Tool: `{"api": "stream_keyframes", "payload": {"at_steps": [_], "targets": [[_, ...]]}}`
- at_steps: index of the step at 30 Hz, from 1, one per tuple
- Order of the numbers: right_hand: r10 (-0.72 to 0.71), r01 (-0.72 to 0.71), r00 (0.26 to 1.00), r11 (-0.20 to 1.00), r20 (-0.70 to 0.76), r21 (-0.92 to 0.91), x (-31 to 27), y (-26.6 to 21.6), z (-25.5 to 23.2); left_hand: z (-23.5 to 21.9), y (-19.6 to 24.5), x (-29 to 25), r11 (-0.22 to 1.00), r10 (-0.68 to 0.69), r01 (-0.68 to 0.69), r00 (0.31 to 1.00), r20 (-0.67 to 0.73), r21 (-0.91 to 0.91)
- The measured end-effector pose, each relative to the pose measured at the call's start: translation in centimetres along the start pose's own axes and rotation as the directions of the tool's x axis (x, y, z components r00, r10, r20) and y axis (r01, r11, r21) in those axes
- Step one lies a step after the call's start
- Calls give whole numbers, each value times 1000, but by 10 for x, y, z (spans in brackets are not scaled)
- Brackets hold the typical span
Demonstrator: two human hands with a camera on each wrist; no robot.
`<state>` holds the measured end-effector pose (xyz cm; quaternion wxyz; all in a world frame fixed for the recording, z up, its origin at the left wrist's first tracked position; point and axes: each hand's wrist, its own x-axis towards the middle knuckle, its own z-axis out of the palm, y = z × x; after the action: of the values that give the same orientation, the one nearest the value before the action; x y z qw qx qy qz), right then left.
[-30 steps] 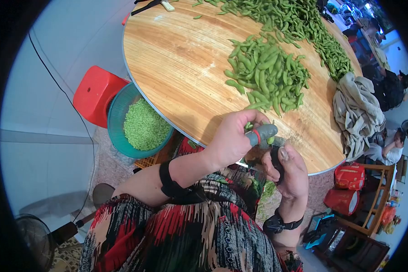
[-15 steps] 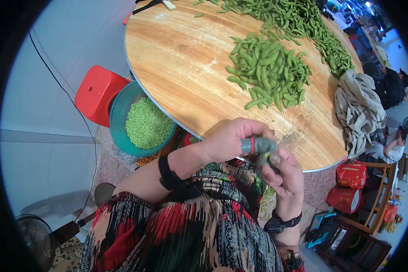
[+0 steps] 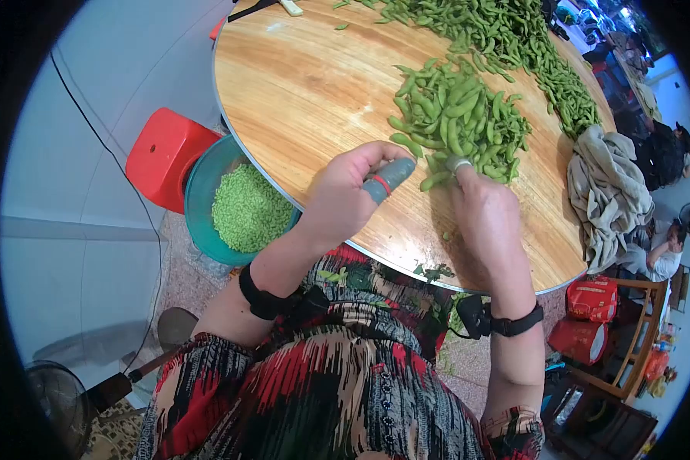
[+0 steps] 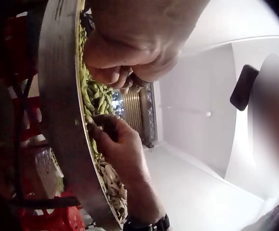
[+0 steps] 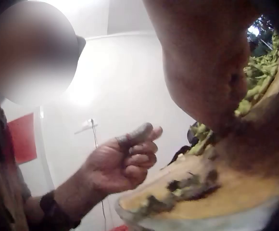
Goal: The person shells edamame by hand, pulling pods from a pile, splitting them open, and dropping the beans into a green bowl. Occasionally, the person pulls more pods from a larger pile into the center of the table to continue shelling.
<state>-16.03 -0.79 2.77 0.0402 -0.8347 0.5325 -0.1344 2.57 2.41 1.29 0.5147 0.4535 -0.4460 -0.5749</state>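
A small heap of green edamame pods (image 3: pixel 468 115) lies on the round wooden table (image 3: pixel 299 92). My right hand (image 3: pixel 489 215) reaches down to the near edge of this heap, its fingertips bent among the pods; I cannot tell whether they grip one. A grey cover shows at one fingertip. Left of it, above the table, is my left hand (image 3: pixel 345 188), apart from the heap. Its thumb wears a grey-green cover with a red band. In the right wrist view the left hand's fingers (image 5: pixel 138 163) are curled in beneath the thumb, and nothing shows between them.
Below the table's left edge, a teal basin (image 3: pixel 195 180) contains shelled green beans (image 3: pixel 245 207), beside a red stool (image 3: pixel 161 157). A larger pile of pods (image 3: pixel 506 38) covers the far side. A crumpled cloth (image 3: pixel 609 192) lies at right. Dark leafy scraps (image 3: pixel 435 272) lie along the near edge.
My hands were together over the near edge, working at a pod. They have separated: the right has moved up to the heap, the left up and leftward. Scraps now show at the near edge.
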Motion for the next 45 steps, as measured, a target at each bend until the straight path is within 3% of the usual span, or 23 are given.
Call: {"api": "stream_keyframes", "payload": {"at_steps": [2, 4, 6, 7, 9, 11, 13, 14, 16, 17, 19, 21, 23, 25, 27, 29, 32, 35, 39, 41, 42, 43, 45], "targets": [[4, -5, 1000, 999, 9, 42, -2, 3, -4, -3, -3, 0, 993, 64, -66, 998, 16, 100], [9, -12, 1000, 996, 29, 86, -9, 9, -8, -3, 2, -8, 907, 130, -157, 987, 94, 391], [44, -56, 997, 983, 70, 176, -15, 15, -13, 7, 8, -14, 828, 143, -255, 957, 251, 499], [47, -60, 996, 982, 76, 177, -19, 13, -18, 13, 4, -15, 831, 137, -249, 958, 251, 498], [100, -214, 954, 887, 281, 410, -25, 7, -32, 26, -1, -15, 522, 326, -538, 843, 428, 662], [119, -237, 956, 853, 268, 464, -33, 17, -21, 30, -1, -12, 526, 298, -551, 833, 467, 647], [152, -368, 922, 628, 355, 686, -40, 29, -11, 32, -4, -9, 447, 149, -444, 893, 425, 776], [154, -369, 922, 625, 355, 687, -43, 32, -8, 33, -7, -7, 445, 146, -445, 892, 427, 777], [176, -361, 932, 524, 316, 771, -45, 27, -5, 31, -13, -3, 364, -23, -340, 927, 373, 867], [180, -362, 932, 519, 314, 775, -47, 22, -8, 30, -15, -1, 360, -27, -343, 926, 377, 868], [121, -200, 975, 850, 188, 487, -47, 8, -24, 28, -13, 4, 612, 122, -274, 960, 253, 742], [128, -229, 966, 825, 223, 517, -55, 6, -25, 26, 4, 3, 651, 100, -225, 972, 211, 725], [205, -248, 969, 757, 141, 605, -62, 10, -18, 27, 5, 3, 690, 79, -178, 982, 171, 701], [250, -261, 964, 815, 92, 517, -67, 27, -6, 28, -12, 2, 587, 229, -540, 826, 515, 604], [271, -187, 961, 789, -57, 586, -70, 36, 1, 33, -14, 2, 548, 155, -517, 835, 527, 658], [309, -229, 950, 762, -30, 606, -73, 35, 1, 37, -16, 3, 448, 42, -524, 822, 568, 724], [287, -210, 958, 756, -25, 620, -79, 37, 7, 39, -14, 5, 397, 4, -523, 823, 568, 754], [314, -225, 949, 748, -34, 625, -77, 31, 5, 43, -10, 7, 396, -60, -510, 816, 575, 764], [312, -212, 948, 762, -60, 611, -73, 25, 5, 34, -8, 10, 457, -7, -547, 786, 618, 702], [295, -205, 954, 784, -61, 586, -72, 17, 1, 5, 3, 4, 776, 168, -477, 787, 594, 413], [258, -218, 966, 847, -16, 486, -72, 5, -8, -15, 10, 0, 857, 141, -380, 823, 551, 349], [225, -220, 974, 898, 31, 380, -73, -2, -12, -39, 16, -5, 920, 107, -280, 853, 510, 275], [133, -165, 985, 903, 106, 398, -78, 0, -16, -92, 26, -28, 939, 52, -169, 930, 364, 299]]}}
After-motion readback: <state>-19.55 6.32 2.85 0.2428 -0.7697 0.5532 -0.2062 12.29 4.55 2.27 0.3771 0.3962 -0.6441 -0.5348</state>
